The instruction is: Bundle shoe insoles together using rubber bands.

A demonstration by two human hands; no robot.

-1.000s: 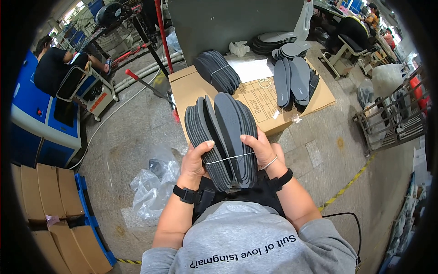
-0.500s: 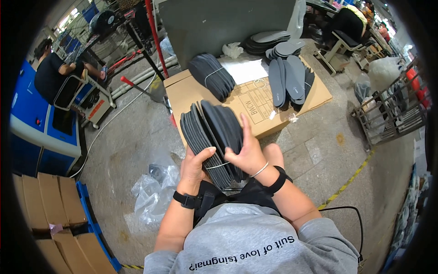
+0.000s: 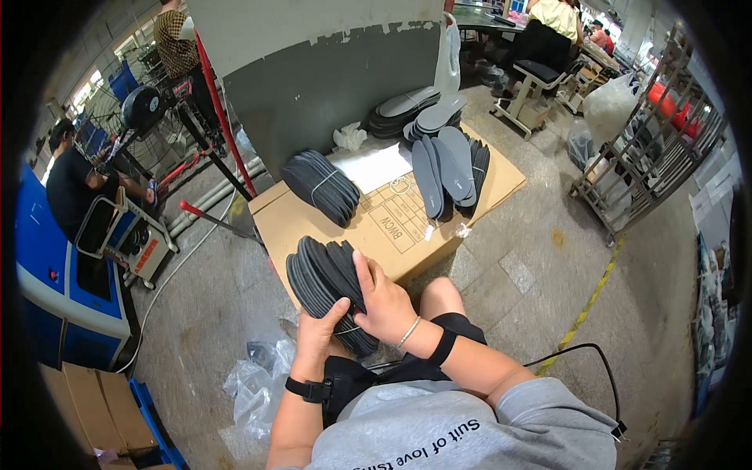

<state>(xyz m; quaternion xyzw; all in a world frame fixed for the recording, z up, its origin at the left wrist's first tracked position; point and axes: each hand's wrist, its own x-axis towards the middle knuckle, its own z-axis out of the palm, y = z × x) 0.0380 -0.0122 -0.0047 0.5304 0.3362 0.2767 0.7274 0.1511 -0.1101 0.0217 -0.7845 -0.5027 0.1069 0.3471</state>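
Now the insole bundle (image 3: 323, 290) sits between both hands' fingers (image 3: 362, 270).

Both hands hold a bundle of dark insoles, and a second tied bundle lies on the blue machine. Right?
Not quite. The head view shows both hands, left and right, on the bundle of dark insoles, but the second tied bundle lies on the flattened cardboard box.

A grey concrete floor (image 3: 540, 258) fills the middle, crossed by a yellow line (image 3: 589, 299) at lower right. A grey-painted wall panel (image 3: 345, 74) stands at top centre. A blue machine (image 3: 55, 290) occupies the left edge, metal racks (image 3: 650, 157) the upper right.
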